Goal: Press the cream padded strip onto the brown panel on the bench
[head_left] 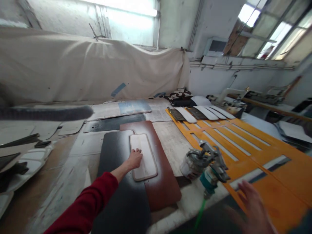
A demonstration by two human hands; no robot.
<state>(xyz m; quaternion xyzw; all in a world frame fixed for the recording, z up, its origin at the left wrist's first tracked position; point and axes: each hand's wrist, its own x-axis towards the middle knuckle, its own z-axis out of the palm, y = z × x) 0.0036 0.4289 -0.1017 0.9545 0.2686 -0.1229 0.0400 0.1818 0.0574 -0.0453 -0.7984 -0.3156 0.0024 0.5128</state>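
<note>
My left hand, in a red sleeve, has its fingers bent down onto a pale rounded panel with a tan edge. Its thumb side is hard to make out. The panel lies across a black board and a reddish-brown board, both dusted white around it. At the lower right my right hand is blurred, with its fingers apart and nothing visible in them. Nearest to it is a spray gun with a cloudy cup, a teal part below and a green hose.
An orange slotted board fills the right side, with white and dark strips along its far end. Several cut pieces lie on the left. A dark blurred bar juts in there. A beige cloth hangs behind.
</note>
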